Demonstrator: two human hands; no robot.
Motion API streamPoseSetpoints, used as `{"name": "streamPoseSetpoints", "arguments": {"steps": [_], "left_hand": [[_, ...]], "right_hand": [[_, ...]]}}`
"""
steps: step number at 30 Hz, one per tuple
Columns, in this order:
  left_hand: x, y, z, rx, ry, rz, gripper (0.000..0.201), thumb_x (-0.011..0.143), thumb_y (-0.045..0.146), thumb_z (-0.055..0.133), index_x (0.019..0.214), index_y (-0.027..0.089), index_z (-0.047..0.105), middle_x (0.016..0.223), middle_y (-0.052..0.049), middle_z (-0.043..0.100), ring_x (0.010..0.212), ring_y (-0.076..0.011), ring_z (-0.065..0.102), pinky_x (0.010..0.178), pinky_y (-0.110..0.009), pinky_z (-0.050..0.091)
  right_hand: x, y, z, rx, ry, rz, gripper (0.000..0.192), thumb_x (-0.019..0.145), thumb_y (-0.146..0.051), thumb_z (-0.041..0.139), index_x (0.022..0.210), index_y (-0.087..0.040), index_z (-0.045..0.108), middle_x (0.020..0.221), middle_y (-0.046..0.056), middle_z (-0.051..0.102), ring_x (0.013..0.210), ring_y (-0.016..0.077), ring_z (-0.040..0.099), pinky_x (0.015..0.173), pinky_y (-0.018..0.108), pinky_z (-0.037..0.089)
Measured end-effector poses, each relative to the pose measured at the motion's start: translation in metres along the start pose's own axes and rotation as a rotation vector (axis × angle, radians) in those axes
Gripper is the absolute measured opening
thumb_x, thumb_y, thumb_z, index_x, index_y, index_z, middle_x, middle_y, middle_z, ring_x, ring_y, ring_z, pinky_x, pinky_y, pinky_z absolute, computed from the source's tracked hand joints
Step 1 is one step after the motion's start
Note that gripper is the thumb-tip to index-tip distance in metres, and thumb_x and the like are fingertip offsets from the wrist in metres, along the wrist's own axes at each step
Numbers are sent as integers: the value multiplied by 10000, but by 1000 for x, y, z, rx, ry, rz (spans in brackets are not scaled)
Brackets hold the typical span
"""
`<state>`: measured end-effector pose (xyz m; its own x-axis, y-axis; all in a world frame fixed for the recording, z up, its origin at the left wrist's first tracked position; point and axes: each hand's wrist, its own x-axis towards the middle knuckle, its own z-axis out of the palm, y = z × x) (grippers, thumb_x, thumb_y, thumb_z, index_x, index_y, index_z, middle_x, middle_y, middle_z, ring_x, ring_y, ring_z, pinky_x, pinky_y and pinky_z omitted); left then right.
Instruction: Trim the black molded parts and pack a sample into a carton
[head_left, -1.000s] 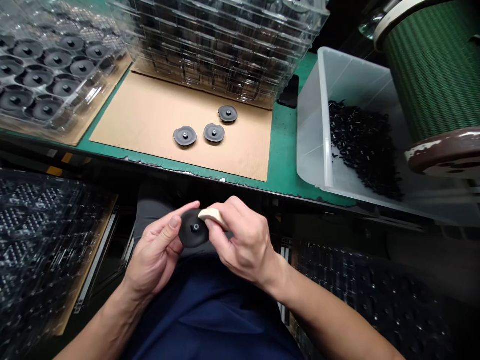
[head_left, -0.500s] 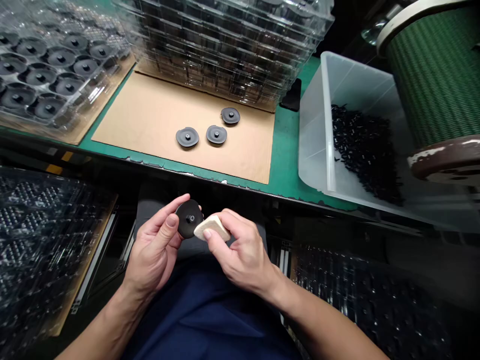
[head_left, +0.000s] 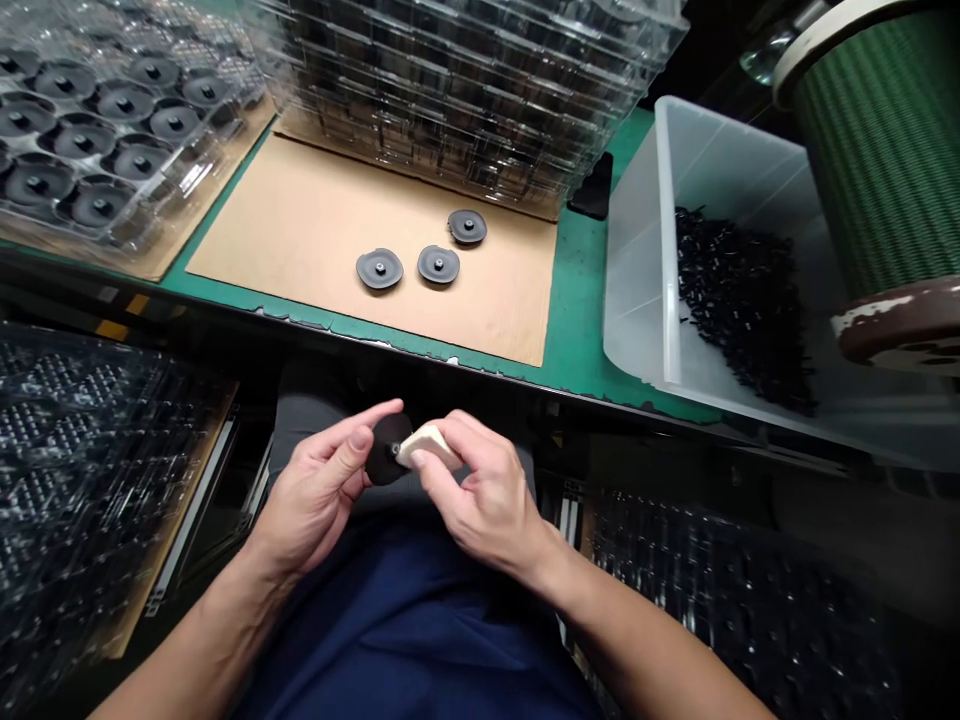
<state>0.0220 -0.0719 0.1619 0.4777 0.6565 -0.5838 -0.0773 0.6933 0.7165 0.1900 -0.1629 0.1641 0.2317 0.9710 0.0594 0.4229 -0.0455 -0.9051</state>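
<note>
Above my lap, my left hand [head_left: 319, 495] grips a round black disc [head_left: 384, 462] with a small raised hub at its centre. A cream-coloured pad [head_left: 429, 446], felt-like in look, is pinched between the thumb and fingers of my right hand [head_left: 484, 495]. The pad's tip lies against the disc close to the hub and covers part of its right side. Three similar dark discs lie on the cardboard sheet: a left one [head_left: 379, 269], a middle one [head_left: 439, 265] and a farther one [head_left: 468, 227].
Cardboard [head_left: 300, 225] lies on the green bench [head_left: 577, 300]. Stacked clear trays [head_left: 465, 90] rise behind it; a disc-filled tray [head_left: 90, 150] stands left. To the right are a translucent bin [head_left: 637, 260] of small black parts, a dark phone-like slab [head_left: 592, 188] and a green cylinder [head_left: 885, 150].
The disc has turned in my left hand and sits slightly farther right. The pad has shifted from the disc's lower right edge to beside the hub. The view has moved slightly.
</note>
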Motion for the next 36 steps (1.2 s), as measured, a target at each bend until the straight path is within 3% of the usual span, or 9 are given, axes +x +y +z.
{"name": "streamPoseSetpoints", "arguments": {"steps": [7,9,11,14,19,24,26,31,36], "left_hand": [[3,-7,-8,-65,-259,-359,419,891,522,820,1073,147,853,887,-135,743,742,-190,681,659,-325,666],[3,-8,-3,-164,-210,-271,401,861,484,865,1150,207,841,1011,-127,768,821,-180,712,737,-281,660],[3,-8,3,-196,-92,-65,435,807,418,926,1204,273,824,1101,-94,771,913,-166,723,819,-242,642],[2,-5,6,-127,48,175,467,757,342,968,1199,296,824,1117,-70,762,971,-155,713,842,-189,609],[2,-4,-6,-16,-59,-88,446,821,431,914,1212,236,826,1090,-110,749,926,-151,679,806,-189,606],[1,-13,-12,-106,-243,-372,378,896,503,822,1075,171,847,946,-125,746,795,-186,681,709,-330,666],[1,-14,-10,-176,-186,-318,387,871,474,856,1149,205,833,1058,-126,763,860,-195,708,762,-334,672],[2,-7,-1,-195,15,96,457,755,293,965,1188,279,819,1126,-67,760,1013,-170,718,911,-230,624],[1,-2,-9,-163,-52,-69,475,789,376,940,1228,248,813,1138,-104,760,1007,-197,723,906,-279,646]], "right_hand": [[7,8,-12,-298,-85,-586,234,1083,-236,540,1210,-198,733,1112,69,732,916,218,580,787,393,428],[8,5,-10,-275,23,-500,201,1072,-235,550,1125,-175,735,1036,76,729,903,217,592,797,392,437],[7,2,-5,-121,97,-175,178,1052,-252,567,981,-159,700,870,50,673,781,177,570,717,338,441],[3,0,1,176,-46,243,265,1028,-329,590,809,-180,591,708,-17,536,609,119,455,545,268,359],[4,9,-3,-85,22,-104,157,1049,-221,562,991,-166,697,909,51,644,819,170,548,774,329,448],[10,13,-10,-243,-135,-537,252,1101,-233,502,1190,-207,737,1065,75,712,903,197,571,781,365,450],[10,9,-9,-281,-60,-481,228,1085,-249,516,1114,-192,735,1009,74,714,887,201,571,787,376,441],[8,-1,1,79,-59,171,256,1004,-301,585,775,-191,551,681,-24,509,587,113,427,528,279,335],[12,5,-3,-130,0,-107,178,1030,-245,568,885,-171,640,830,31,595,757,156,502,712,319,418]]}}
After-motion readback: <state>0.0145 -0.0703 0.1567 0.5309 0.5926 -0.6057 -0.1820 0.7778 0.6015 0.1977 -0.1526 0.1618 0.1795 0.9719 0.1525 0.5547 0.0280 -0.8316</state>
